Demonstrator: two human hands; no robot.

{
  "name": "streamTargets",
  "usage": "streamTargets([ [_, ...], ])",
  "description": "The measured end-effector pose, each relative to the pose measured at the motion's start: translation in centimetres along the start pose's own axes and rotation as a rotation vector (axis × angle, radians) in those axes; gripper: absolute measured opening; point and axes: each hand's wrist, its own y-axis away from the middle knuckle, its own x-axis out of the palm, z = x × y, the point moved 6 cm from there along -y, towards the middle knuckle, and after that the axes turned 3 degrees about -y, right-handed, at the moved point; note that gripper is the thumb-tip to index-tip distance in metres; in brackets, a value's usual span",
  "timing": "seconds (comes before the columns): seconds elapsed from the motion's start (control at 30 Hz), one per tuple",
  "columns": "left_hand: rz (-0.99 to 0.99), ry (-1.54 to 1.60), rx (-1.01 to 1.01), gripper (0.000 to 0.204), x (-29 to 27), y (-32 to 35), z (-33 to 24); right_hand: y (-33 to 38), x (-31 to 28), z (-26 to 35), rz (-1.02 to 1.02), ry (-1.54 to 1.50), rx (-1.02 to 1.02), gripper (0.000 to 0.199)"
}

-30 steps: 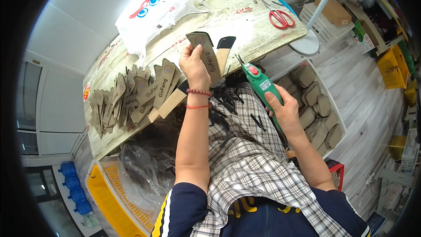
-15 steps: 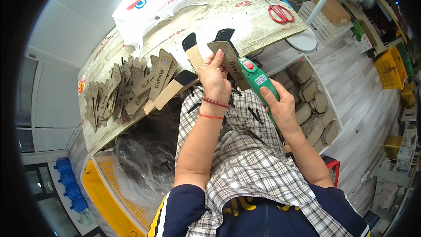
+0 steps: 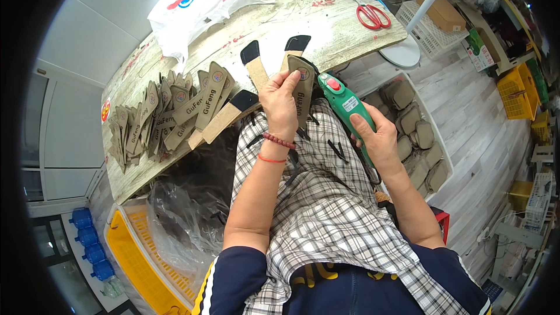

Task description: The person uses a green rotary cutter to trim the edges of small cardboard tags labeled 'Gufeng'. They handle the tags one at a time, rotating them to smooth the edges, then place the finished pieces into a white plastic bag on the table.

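A worker pinches a tan strip (image 3: pixel 301 100), printed with dark lettering and a round emblem, between thumb and closed fingers of the left hand (image 3: pixel 279 100), at the near edge of a wood-grained table (image 3: pixel 318 20). The right hand (image 3: pixel 376 137) curls its fingers round a green plastic trimmer (image 3: pixel 343 98) bearing a white label, its tip just beside the strip; contact cannot be made out. Lettered strips (image 3: pixel 160 111) heap at left, near a crinkled white bag (image 3: pixel 224 9) printed in red and blue.
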Motion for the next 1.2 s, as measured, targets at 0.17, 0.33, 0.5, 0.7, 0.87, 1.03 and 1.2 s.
streamTargets([
  [0.17, 0.077, -0.171, 0.066, 0.013, -0.9, -0.9, -0.8, 0.1, -0.1, 0.0, 0.035, 0.031, 0.01, 0.052],
  [0.33, 0.137, -0.314, 0.059, 0.012, -0.7, -0.7, -1.3, -0.3, -0.1, 0.1, 0.051, 0.033, -0.014, 0.052],
  [0.5, 0.201, -0.412, 0.015, 0.011, -0.8, -0.5, -0.8, -0.7, 0.1, 0.6, 0.045, 0.015, -0.008, 0.05],
  [0.7, 0.317, -0.6, 0.085, 0.015, -0.6, -1.1, -1.7, -0.7, -0.5, 0.1, 0.06, -0.039, 0.027, 0.048],
  [0.87, 0.362, -0.792, 0.27, 0.015, -0.6, -1.9, -3.4, -0.7, -1.0, 0.3, 0.097, -0.007, 0.009, 0.046],
  [1.03, 0.441, -1.093, 0.588, 0.012, 1.2, -1.5, -6.8, -0.9, -1.3, 0.5, 0.129, 0.063, -0.023, 0.046],
  [1.2, 0.509, -1.326, 0.781, 0.009, 1.8, -1.2, -8.4, -1.2, -0.7, 1.0, 0.168, 0.048, -0.029, 0.047],
])
